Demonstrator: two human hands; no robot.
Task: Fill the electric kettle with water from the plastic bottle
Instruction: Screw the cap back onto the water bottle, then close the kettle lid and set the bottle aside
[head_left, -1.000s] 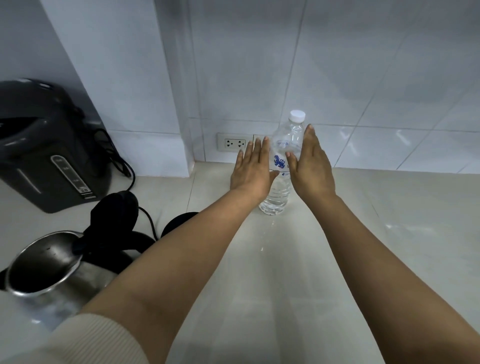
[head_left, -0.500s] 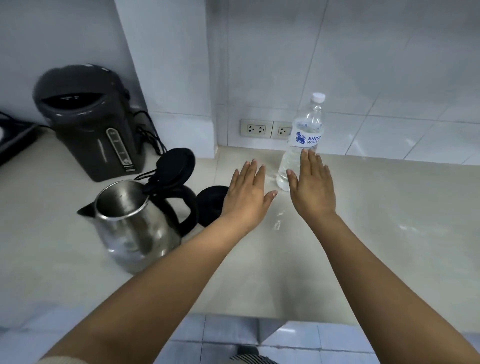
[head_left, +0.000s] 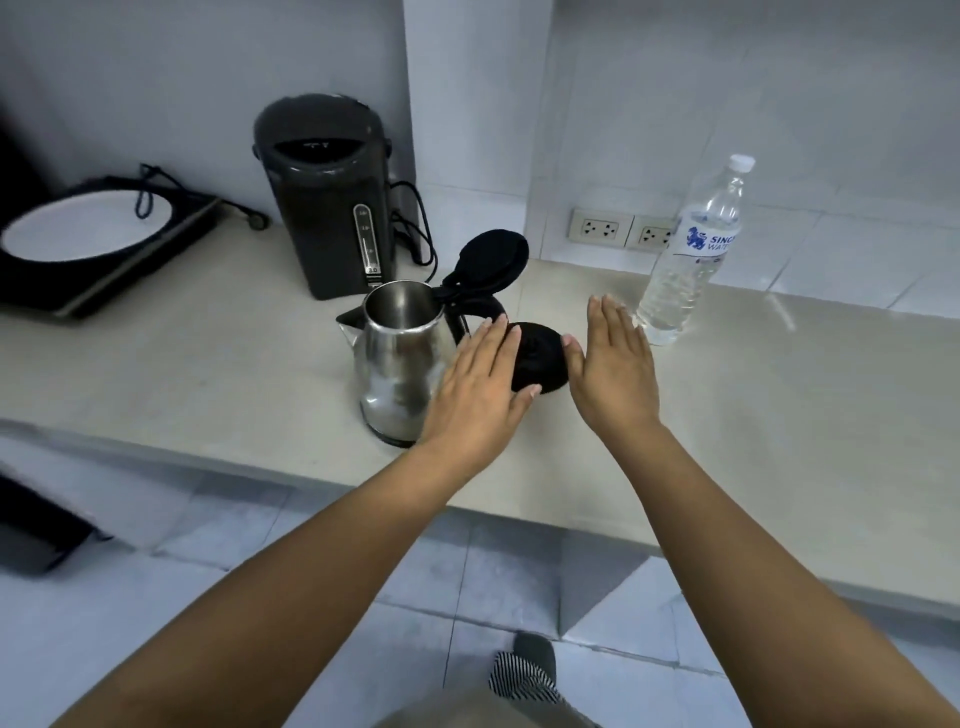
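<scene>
A steel electric kettle (head_left: 397, 358) stands on the beige counter (head_left: 218, 364) with its black lid (head_left: 491, 262) flipped open. Its round black base (head_left: 540, 361) lies beside it, to the right. A clear plastic bottle (head_left: 693, 254) with a white cap on and a blue-printed label stands upright at the right, holding water. My left hand (head_left: 480, 392) hovers flat, fingers straight, in front of the kettle's right side. My right hand (head_left: 615, 371) hovers flat too, just left of the bottle's foot. Neither hand holds anything.
A tall dark hot-water dispenser (head_left: 327, 192) stands behind the kettle, its cord (head_left: 415, 223) beside it. A black cooktop with a white disc (head_left: 83, 234) sits far left. Wall sockets (head_left: 621, 231) lie behind the bottle. The counter's front edge (head_left: 311, 475) runs under my forearms.
Both hands have drawn back from the bottle and left, toward the kettle and its base. The view has pulled back and swung left, bringing in the cooktop and the counter's front edge.
</scene>
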